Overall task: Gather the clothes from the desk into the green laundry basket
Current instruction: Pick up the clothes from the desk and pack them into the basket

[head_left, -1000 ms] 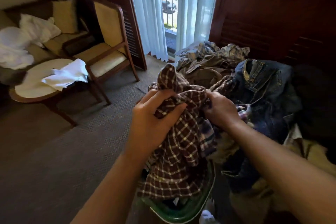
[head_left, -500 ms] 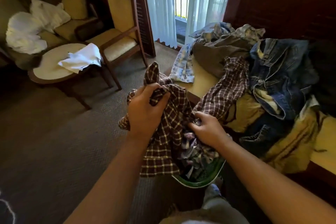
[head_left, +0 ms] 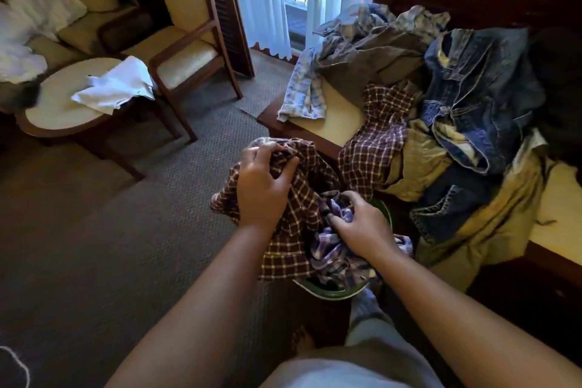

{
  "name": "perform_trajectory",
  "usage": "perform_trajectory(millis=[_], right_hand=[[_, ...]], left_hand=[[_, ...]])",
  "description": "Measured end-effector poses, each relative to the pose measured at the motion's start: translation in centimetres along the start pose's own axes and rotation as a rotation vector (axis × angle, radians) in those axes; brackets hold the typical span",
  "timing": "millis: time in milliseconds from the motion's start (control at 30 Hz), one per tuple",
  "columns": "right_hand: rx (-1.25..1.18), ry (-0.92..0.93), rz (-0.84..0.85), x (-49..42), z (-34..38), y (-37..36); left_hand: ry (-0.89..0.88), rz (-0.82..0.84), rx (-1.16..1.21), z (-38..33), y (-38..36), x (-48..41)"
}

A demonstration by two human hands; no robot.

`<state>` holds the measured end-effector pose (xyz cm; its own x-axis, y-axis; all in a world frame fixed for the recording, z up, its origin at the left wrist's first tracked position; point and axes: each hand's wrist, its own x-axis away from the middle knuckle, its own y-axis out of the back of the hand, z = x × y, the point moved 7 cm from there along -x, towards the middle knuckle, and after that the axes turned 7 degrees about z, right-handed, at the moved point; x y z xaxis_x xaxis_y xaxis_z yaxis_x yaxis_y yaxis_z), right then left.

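left hand (head_left: 263, 186): fingers curled tight round a bunched wad of the brown plaid shirt (head_left: 374, 142), held just over the basket's left side
right hand (head_left: 362, 224): down in the basket, fingers hooked into a purple plaid cloth (head_left: 333, 253) that's already in there, looks like it's stuffing it down
green laundry basket (head_left: 327, 292): on the floor right against the desk's near left corner, only slivers of rim show under the fabric
desk (head_left: 337, 116): bare top visible near its left edge, the rest is buried
the bit that matters: the brown shirt isn't all in yet; it runs long from the left hand's wad up and right over the desk's near edge, so the loose tail lies up-right of both hands and the right hand is the closer one
my guess for next: right hand lets go of the purple stuff and drags the tail down off the edge
waiting on the desk: denim jacket (head_left: 472, 98), a yellowish garment (head_left: 491, 224) spilling over the near edge, a light blue checked shirt (head_left: 302, 94) at the left edge
possible snag: the tail looks tucked partly under the jacket pile, so it might pull that along
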<state>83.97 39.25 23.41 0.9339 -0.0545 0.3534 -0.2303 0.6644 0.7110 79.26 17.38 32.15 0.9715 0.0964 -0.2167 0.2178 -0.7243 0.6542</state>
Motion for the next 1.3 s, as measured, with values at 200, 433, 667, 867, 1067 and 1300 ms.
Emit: perform_trajectory(millis=[200,433,667,867,1067,1300], right_hand=[[0.094,-0.012,-0.061,0.1,-1.8,0.7],[0.09,-0.01,-0.098,0.3,-2.5,-0.7],[0.16,0.149,-0.138,-0.2,-0.1,-2.2],[0.351,0.171,0.029,-0.9,-0.3,-4.4],[0.288,0.181,0.157,-0.1,-1.5,-6.2],[0.292,0.231,0.352,0.4,-1.2,-11.0]], left_hand=[[-0.003,0.236,-0.016,1.7,-4.7,-1.0],[0.039,0.269,-0.063,5.0,-4.6,1.7],[0.092,0.32,-0.081,7.5,-4.2,4.6],[0.109,0.342,-0.085,8.1,-4.0,5.5],[0.169,0.395,-0.046,9.1,-4.9,7.4],[0.328,0.406,-0.026,12.4,-5.3,10.3]])
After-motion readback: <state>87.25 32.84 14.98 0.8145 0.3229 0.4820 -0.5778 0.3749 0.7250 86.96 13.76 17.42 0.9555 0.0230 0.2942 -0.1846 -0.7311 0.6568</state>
